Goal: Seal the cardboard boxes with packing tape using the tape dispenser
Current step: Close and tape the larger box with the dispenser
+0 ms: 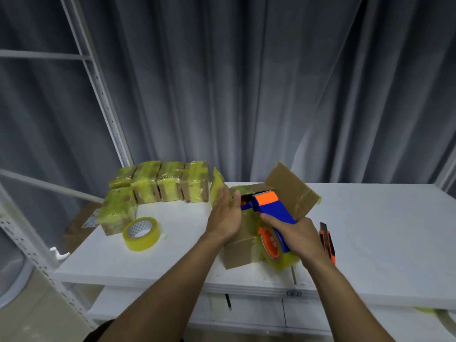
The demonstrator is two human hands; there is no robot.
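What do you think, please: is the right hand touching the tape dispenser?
Touching: the head view shows the right hand gripping the tape dispenser by its blue handle.

White table (382,230), grey curtain (246,82) behind. An open cardboard box (238,250) stands near the front edge. Its right flap (291,191) is raised and tilted outward.

The left hand (225,215), fingers straight, lies flat against the tape-covered left flap (217,186). The right hand (299,236) grips the handle of a blue and orange tape dispenser (274,211), which is held over the box opening with its roll low against the box's right side.

Taped boxes (170,183) are grouped at the rear left. A loose tape roll (143,243) lies in front of them. An orange knife (328,243) lies just right of the right hand. A metal rack (98,82) stands at the left.
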